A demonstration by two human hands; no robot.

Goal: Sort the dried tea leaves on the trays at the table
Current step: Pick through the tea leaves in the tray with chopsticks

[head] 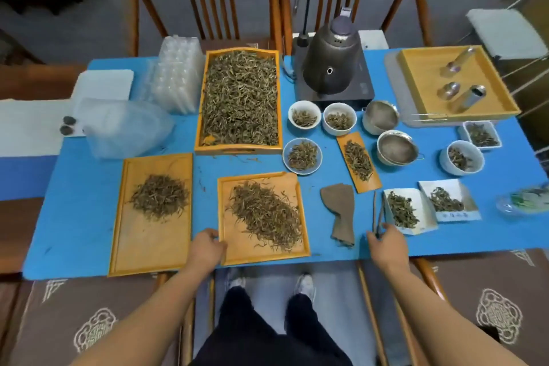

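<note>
Left hand (206,247) grips tray (234,252) (near edge).

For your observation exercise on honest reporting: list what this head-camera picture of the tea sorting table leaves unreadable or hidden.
- Label on the far-right paper sample tray: head view, print too small and blurred to read.
- Green item in the clear dish: cut off by the right edge, blurred.
- Right hand grip on the tweezers: fingertips hidden behind the hand.
- Kettle contents: closed lid hides them.

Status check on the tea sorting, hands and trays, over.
Left hand holds the near flat wooden tray of dried tea leaves by its edge. Right hand pinches thin metal tweezers. Nothing blocking.
</note>
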